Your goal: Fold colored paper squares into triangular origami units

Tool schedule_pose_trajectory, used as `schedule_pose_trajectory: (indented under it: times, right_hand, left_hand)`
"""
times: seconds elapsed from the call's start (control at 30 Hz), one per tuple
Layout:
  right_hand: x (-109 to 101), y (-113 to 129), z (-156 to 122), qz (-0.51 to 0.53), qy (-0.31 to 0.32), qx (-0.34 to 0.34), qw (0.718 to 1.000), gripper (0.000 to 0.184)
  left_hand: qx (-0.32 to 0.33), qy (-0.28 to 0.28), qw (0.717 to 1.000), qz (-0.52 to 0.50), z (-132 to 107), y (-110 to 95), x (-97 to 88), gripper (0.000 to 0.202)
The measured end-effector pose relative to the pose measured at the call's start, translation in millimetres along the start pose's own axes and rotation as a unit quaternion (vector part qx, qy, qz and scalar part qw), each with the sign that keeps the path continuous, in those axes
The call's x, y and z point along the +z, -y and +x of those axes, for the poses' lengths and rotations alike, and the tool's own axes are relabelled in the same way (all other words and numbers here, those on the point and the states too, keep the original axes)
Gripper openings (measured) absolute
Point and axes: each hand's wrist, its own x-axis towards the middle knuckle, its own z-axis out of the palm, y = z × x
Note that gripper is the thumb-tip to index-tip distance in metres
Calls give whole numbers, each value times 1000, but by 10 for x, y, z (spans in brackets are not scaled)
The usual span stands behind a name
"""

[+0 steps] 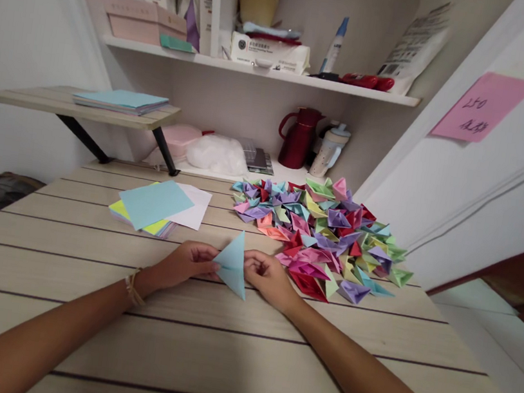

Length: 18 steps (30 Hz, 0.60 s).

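Observation:
A light blue paper (234,263), folded into a pointed triangular shape, is held up just above the wooden table (201,350). My left hand (187,265) pinches its left side with closed fingers. My right hand (269,277) grips its right side, fingers curled. A stack of flat coloured paper squares (159,206), blue sheet on top, lies behind my left hand. A big heap of folded paper pieces (322,232) in many colours lies behind and to the right of my right hand.
A dark red jug (298,138) and a pale cup (329,150) stand at the back, with a white plastic bag (218,154) beside them. A side shelf (80,103) carries blue sheets. A pink note (482,106) sticks on the right wall.

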Motion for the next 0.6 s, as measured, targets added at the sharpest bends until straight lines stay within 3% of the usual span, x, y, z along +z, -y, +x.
schedule_pose_trajectory:
  times: [0.17,0.43,0.6]
  right_hand:
    - [2,37,-22,-50,45,-8,998,16]
    - [8,48,-44,-71,26,-17,997,6]
    - [24,46,-47,-125,44,-29,991,37]
  left_hand:
    - [-14,12,1000,12,17,36,-13,22]
    - [-11,45,998,33,9,-9,11,24]
    - [0,63,995,74,-10,-21,15,18]
